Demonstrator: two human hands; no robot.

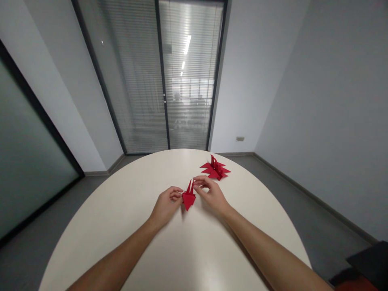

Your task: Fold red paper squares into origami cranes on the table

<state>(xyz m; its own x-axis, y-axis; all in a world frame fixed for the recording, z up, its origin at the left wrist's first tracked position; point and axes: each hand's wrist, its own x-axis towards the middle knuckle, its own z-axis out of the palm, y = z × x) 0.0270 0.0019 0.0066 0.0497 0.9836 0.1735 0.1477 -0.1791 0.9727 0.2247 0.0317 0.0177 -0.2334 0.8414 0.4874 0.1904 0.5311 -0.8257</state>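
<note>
A red folded-paper crane [188, 199], with two thin points standing up and a wide flap pointing down, is held just above the table between my hands. My left hand [166, 205] is closed on its left edge, the fingertips partly hidden behind the paper. At the upper right, my right hand [212, 195] pinches near the tip of the right-hand thin point with thumb and forefinger. Beyond my right hand rests a cluster of red paper cranes [216, 169], their wings spread and overlapping.
The round cream-white table [145, 254] fills the lower middle. Past its far edge is a glass partition with blinds [139, 81]. A white wall [327, 101] stands to the right, with a socket plate [240, 138] low down. A dark object [370, 262] sits at the lower right.
</note>
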